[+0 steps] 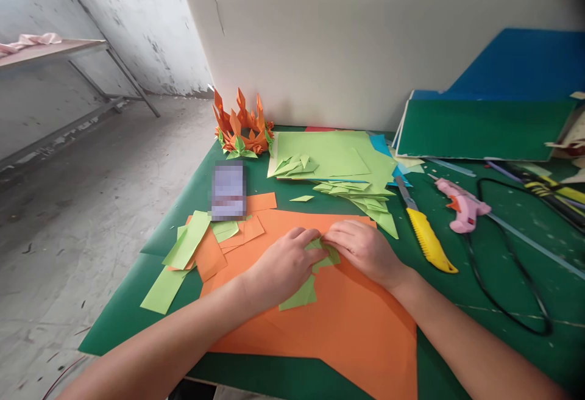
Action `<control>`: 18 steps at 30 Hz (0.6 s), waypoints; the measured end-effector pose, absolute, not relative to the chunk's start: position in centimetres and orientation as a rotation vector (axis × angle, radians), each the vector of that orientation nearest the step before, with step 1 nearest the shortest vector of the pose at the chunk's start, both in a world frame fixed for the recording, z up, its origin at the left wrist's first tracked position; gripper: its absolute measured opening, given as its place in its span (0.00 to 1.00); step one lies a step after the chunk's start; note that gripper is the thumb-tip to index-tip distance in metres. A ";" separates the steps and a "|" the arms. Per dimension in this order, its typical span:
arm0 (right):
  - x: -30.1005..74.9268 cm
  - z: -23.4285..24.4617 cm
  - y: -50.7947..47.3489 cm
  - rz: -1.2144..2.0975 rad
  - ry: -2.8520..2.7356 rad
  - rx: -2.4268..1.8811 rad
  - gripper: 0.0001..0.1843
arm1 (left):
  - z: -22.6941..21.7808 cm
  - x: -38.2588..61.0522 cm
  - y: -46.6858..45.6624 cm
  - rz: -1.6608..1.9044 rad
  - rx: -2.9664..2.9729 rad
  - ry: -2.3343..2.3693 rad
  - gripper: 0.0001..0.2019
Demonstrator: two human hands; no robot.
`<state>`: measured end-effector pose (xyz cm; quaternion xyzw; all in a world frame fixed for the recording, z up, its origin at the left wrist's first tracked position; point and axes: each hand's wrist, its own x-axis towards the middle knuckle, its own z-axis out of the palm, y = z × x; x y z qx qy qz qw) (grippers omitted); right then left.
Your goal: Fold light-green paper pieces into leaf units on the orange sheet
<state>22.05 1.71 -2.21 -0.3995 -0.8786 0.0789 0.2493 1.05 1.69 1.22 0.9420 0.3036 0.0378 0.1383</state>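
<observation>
My left hand [292, 260] and my right hand [359, 244] meet over a large orange paper sheet [365, 327]. Both have their fingers closed on a small piece of light green paper [333, 258], which looks partly folded; the fingers hide much of it. Another green paper strip [301, 296] lies on the orange sheet beneath my left hand. Beyond my hands, folded green paper pieces [372, 205] lie in a heap, with one small green diamond [301, 198] apart from them. More folded green pieces [295, 165] rest on a stack of green sheets [329, 144].
An orange and green origami crown [242, 125] stands at the far left corner, behind a blurred-out rectangular object [228, 191]. Loose green [187, 241] and orange strips [211, 257] lie left. A yellow utility knife [425, 235] with its blade out and a corded pink glue gun [461, 205] lie right.
</observation>
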 end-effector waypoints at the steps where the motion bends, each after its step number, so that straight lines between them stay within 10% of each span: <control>1: 22.1 -2.1 1.7 0.224 -2.397 -1.090 0.14 | 1.2 1.1 1.7 0.103 2.736 0.877 0.16; 18: 22.8 -0.9 1.0 0.290 -2.433 -1.106 0.12 | -0.1 0.5 2.6 0.371 2.689 0.819 0.16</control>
